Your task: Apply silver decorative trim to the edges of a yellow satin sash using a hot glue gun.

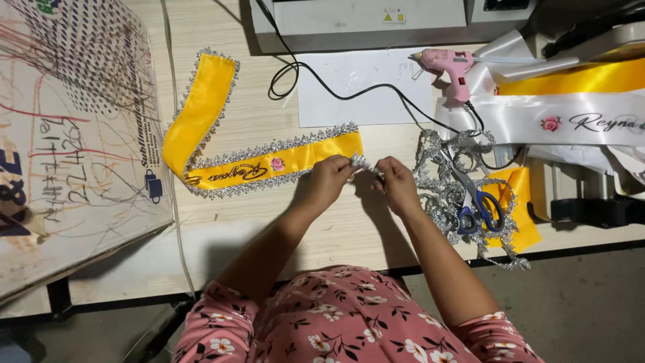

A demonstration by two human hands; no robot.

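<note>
**Both hands pinch the silver trim at the sash's end**

You have both hands down at the middle of the wooden table (269,121), and they meet right at the short end of the yellow sash (269,163). Your left hand (327,180) is clenched around the silver trim (360,161) where it leaves the sash's corner, fingers curled in tight. Your right hand (396,181) pinches the same strand just beside it, so the two hands sit almost touching, with a small glint of trim showing between them.

The sash lies flat and bent like an elbow: one leg runs up and away to your left, the other comes across toward your hands, edged in silver all the way round, with dark script and a small pink rose on it.

To your right sits a loose heap of silver trim (437,188) with blue-handled scissors (474,202) lying on top, over a scrap of yellow fabric (521,195). Beyond that, a pink glue gun (449,66) rests near a white sash (578,121), its black cord (349,94) looping across a sheet of white paper (363,81). A scribbled cardboard sheet (67,134) covers the far left.
</note>
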